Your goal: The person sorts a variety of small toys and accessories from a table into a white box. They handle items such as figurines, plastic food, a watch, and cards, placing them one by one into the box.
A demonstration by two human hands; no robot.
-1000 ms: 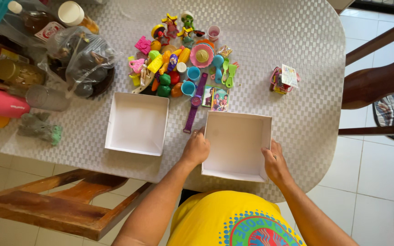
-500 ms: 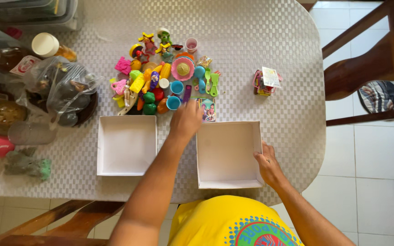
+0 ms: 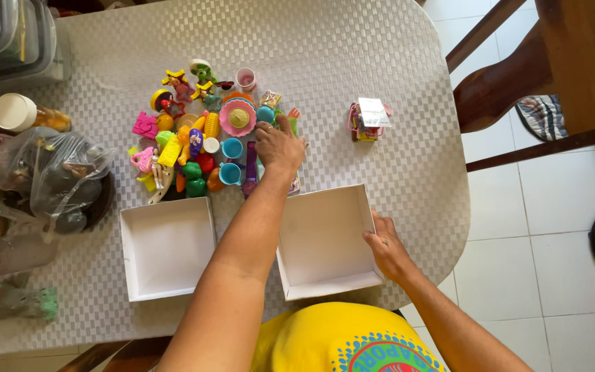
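My left hand [image 3: 278,145] reaches across the table and lies on the right side of a pile of small colourful toys [image 3: 201,138], fingers spread over green and blue toy utensils and some picture cards. A purple toy watch [image 3: 251,162] and two blue cups [image 3: 231,149] lie just left of it. My right hand [image 3: 383,244] grips the right wall of an empty white box [image 3: 321,238] near the table's front edge. A second empty white box [image 3: 166,244] stands to its left, untouched.
The table [image 3: 380,62] has a grey checkered cloth. A small packaged toy [image 3: 368,118] lies apart at the right. A plastic bag [image 3: 49,176], a white-capped bottle [image 3: 15,114] and clear containers [image 3: 8,34] crowd the left. A wooden chair [image 3: 538,76] stands beyond the right edge.
My left hand left the right box's left wall and moved forward onto the toy pile. My right hand stayed on the box. The view shifted, so everything sits lower and further left.
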